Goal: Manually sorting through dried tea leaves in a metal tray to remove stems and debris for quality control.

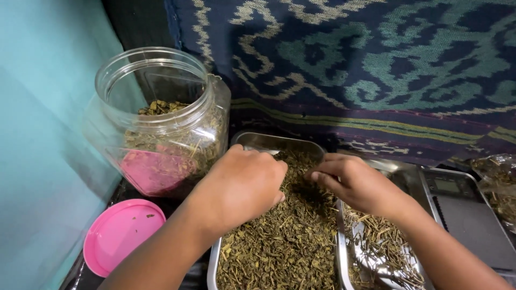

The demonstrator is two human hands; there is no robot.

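A metal tray (pixel 263 140) holds a bed of dried green-brown leaves (pixel 285 241). My left hand (pixel 242 185) rests knuckles up on the leaves, its fingers curled into them. Just to its right, my right hand (pixel 357 182) pinches at the leaves with its fingertips together. What the fingers enclose is hidden. A second metal tray (pixel 341 252) to the right carries a thin scatter of dried stems (pixel 384 241).
An open clear plastic jar (pixel 161 121), part filled with dried leaves, stands at the back left. Its pink lid (pixel 121 233) lies in front of it. A digital scale (pixel 462 212) sits at the right, a clear bag (pixel 497 182) behind it. A patterned cloth (pixel 365 70) hangs at the back.
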